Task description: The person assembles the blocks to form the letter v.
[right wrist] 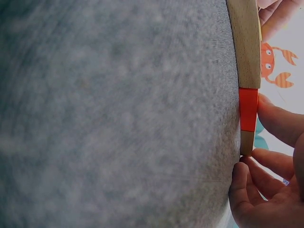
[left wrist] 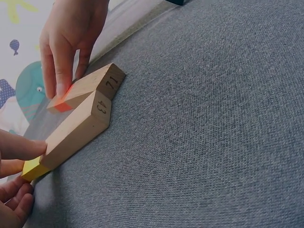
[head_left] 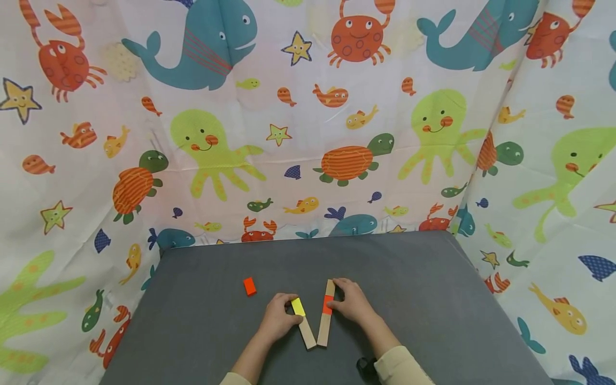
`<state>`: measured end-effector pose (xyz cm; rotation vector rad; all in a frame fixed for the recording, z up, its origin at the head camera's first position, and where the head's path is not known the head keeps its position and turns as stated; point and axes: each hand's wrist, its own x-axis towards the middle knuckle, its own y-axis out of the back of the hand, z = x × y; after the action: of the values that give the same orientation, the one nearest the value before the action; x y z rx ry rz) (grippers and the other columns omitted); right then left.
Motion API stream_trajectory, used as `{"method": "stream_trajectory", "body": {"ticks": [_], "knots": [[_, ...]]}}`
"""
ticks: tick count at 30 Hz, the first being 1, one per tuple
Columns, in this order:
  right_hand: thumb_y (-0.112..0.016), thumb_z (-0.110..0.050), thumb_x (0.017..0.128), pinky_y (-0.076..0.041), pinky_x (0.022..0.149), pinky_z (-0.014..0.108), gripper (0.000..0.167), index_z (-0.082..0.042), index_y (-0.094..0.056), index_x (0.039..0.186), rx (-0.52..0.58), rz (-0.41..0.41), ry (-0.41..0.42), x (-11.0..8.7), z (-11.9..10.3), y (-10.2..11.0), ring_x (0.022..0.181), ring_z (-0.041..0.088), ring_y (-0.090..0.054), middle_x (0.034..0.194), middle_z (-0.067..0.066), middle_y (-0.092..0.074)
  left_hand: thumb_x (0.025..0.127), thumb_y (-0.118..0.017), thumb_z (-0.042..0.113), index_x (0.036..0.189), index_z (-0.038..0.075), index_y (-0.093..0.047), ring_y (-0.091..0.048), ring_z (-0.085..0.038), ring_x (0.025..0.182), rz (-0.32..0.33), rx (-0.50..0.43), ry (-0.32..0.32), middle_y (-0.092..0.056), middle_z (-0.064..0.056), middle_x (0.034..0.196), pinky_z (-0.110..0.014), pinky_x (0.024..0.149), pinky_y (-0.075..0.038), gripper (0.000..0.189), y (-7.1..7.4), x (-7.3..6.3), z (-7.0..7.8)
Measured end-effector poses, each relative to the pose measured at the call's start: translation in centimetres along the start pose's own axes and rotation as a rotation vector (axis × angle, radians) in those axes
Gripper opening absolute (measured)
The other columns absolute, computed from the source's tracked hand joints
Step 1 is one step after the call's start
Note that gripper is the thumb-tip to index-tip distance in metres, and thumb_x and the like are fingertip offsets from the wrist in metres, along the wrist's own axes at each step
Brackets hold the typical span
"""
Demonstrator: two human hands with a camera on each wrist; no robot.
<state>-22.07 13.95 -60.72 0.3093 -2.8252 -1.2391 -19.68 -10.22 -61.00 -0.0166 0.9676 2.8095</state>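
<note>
Two rows of blocks form a V on the grey cloth, narrow end toward the person. The left row has a yellow block (head_left: pixel 298 306) at the far end of a plain wooden block (head_left: pixel 308 335), marked 43 in the left wrist view. My left hand (head_left: pixel 278 318) pinches the yellow block, thumb at the joint. In the right row, an orange-red block (right wrist: pixel 249 109) lies between a long wooden block (head_left: pixel 324 330) and a short-looking wooden piece (head_left: pixel 330 287). My right hand (head_left: pixel 354 302) holds this row's far part, thumb on the orange-red block, fingers around the far end.
A loose orange-red block (head_left: pixel 249 286) lies on the cloth left of the rows. A small black object (head_left: pixel 367 368) is beside the right sleeve. Behind the grey table (head_left: pixel 207 299) hangs a curtain (head_left: pixel 298 182) with sea animals.
</note>
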Motion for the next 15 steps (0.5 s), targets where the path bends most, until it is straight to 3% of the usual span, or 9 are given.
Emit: {"method": "stream_trajectory", "body": {"ticks": [15], "knots": [[-0.082,-0.025,0.085,-0.040,0.109,0.058,0.068,-0.001,-0.054,0.143,-0.003,0.017,0.005,-0.05,0.12,-0.37,0.137,0.044,-0.044,0.148,0.022,-0.050,0.071,-0.087,0.013,0.125,0.006,-0.068,-0.057,-0.029,0.110,0.043,-0.002,-0.008,-0.062,-0.011,0.120,-0.054,0.099,-0.045,0.058,0.63,-0.06,-0.67]]}}
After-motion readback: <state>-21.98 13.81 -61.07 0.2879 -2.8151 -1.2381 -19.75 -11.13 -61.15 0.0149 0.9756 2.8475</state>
